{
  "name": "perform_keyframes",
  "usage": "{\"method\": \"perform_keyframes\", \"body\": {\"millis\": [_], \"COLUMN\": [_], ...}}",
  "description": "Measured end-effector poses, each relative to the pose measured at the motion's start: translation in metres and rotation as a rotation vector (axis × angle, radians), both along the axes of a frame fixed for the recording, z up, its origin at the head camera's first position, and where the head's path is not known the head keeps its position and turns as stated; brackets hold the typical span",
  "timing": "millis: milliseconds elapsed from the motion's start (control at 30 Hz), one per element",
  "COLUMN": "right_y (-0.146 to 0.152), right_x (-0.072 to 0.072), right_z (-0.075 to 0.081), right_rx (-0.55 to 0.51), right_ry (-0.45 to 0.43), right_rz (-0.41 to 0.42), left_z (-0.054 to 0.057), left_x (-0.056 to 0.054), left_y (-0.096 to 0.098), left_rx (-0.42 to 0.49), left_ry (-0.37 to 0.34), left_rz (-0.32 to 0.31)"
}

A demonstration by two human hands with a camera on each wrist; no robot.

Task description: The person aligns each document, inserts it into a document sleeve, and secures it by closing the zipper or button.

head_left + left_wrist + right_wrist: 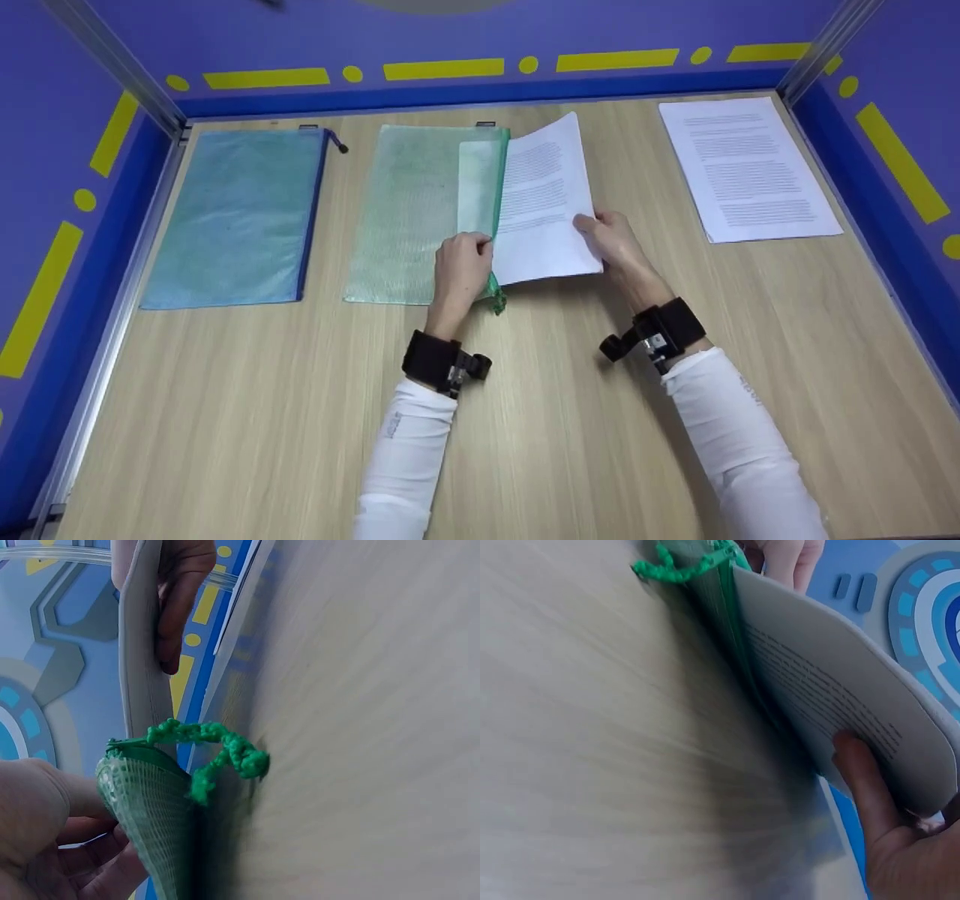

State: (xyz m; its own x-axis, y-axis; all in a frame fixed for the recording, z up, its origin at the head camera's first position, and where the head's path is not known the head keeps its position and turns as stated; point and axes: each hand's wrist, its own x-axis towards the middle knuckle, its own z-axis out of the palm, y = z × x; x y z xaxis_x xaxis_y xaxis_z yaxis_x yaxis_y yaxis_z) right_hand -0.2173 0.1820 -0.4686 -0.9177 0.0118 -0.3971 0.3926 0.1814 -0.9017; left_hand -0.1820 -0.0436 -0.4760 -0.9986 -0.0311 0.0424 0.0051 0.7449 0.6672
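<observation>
A green mesh zip pouch (409, 210) lies at the middle of the table, its zip edge facing right. Near the lower corner of that edge, my left hand (459, 270) pinches the pouch's upper layer. A printed paper stack (544, 195) is partly inside the pouch; its left strip shows through the mesh. My right hand (619, 244) grips the stack's right edge, thumb on top and fingers beneath, and the sheets bend upward there. From the pouch's corner hangs a knotted green cord (225, 746), beside my left hand in the left wrist view.
A blue zip pouch (236, 217) with a dark zip edge lies at the left. Another printed paper stack (750, 169) is at the far right. Blue walls (442, 45) with yellow marks border the wooden table (555, 420) at the back and sides.
</observation>
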Motion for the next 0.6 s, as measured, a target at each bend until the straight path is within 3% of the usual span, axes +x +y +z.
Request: {"method": "perform_keyframes", "body": {"millis": [200,600], "right_y": [0.014,0.031], "right_x": [-0.006,-0.011], "right_z": [0.002,0.003], "right_rx": [0.050,0.075], "right_ry": [-0.008,-0.079], "right_rz": [0.051,0.076], "left_z": [0.001,0.000], "left_x": [0.000,-0.001], "left_y": [0.000,0.000], "left_rx": [0.018,0.021], "left_ry": [-0.015,-0.041], "left_rz": [0.009,0.017]}}
